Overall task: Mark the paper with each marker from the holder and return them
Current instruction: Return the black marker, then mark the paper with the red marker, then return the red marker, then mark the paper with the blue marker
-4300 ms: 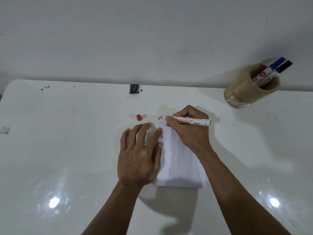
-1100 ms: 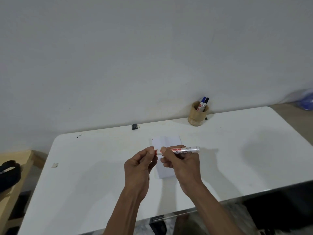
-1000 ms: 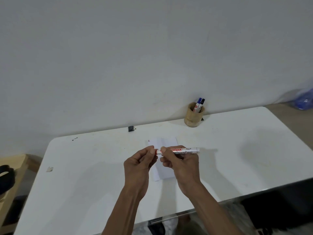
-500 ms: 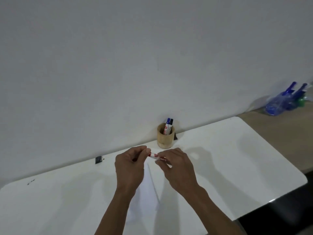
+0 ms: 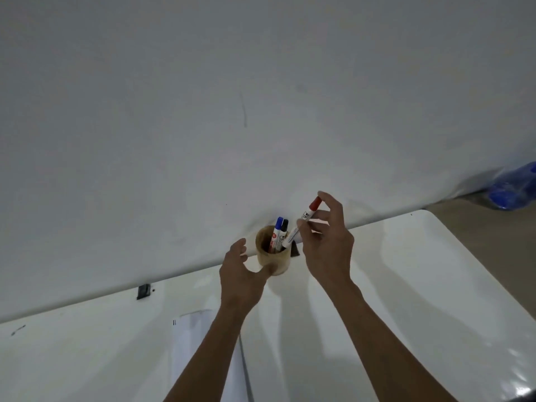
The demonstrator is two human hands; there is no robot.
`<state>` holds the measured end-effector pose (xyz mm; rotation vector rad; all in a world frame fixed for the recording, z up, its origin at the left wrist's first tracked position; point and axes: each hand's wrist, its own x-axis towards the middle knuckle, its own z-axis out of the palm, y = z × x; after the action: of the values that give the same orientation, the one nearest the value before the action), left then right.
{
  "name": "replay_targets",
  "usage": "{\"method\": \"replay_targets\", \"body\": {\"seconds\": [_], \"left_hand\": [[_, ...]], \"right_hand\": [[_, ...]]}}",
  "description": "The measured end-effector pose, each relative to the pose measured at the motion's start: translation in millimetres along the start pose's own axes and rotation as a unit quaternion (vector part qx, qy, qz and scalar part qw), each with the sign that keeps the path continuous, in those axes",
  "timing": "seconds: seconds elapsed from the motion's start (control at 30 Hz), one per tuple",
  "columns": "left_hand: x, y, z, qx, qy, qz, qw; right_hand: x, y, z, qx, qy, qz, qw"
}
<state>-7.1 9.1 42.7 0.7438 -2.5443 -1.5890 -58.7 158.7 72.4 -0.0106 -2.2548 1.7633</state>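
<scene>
A round wooden holder [image 5: 275, 261] stands at the table's back edge by the wall. A blue-capped marker [image 5: 278, 231] and a black-capped marker [image 5: 282, 232] stand inside it. My right hand [image 5: 326, 245] grips a capped red marker [image 5: 304, 217], tilted, its lower end at the holder's rim. My left hand [image 5: 239, 274] curls around the holder's left side, thumb on its front wall. The white paper [image 5: 188, 340] lies on the table under my left forearm, with small marks at its top left corner.
The white table [image 5: 406, 300] ends at a rounded right corner. A small black object [image 5: 143, 291] lies at the back edge to the left. Blue plastic bottles [image 5: 514, 187] rest on the floor at far right. The wall rises just behind the holder.
The red cap went back on the marker. Both hands moved forward from above the paper to the holder. My left hand let go of the cap and took the holder.
</scene>
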Motion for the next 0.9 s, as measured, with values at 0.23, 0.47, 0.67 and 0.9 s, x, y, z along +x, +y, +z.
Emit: {"method": "replay_targets", "body": {"seconds": [0.23,0.47,0.67,0.9], "left_hand": [[26,1,27,-0.005,-0.025,-0.005,1.0],[33,-9,29,-0.022,-0.025,0.054,0.998],[35,-18,32,-0.033,-0.014,0.054,0.998],[36,-19,33,-0.044,-0.011,0.058,0.997]], "right_hand": [[10,27,22,-0.034,-0.034,-0.006,0.999],[7,49,39,-0.074,-0.058,0.02,0.995],[6,57,47,-0.122,-0.053,0.013,0.991],[7,59,50,-0.132,-0.052,0.02,0.99]]}}
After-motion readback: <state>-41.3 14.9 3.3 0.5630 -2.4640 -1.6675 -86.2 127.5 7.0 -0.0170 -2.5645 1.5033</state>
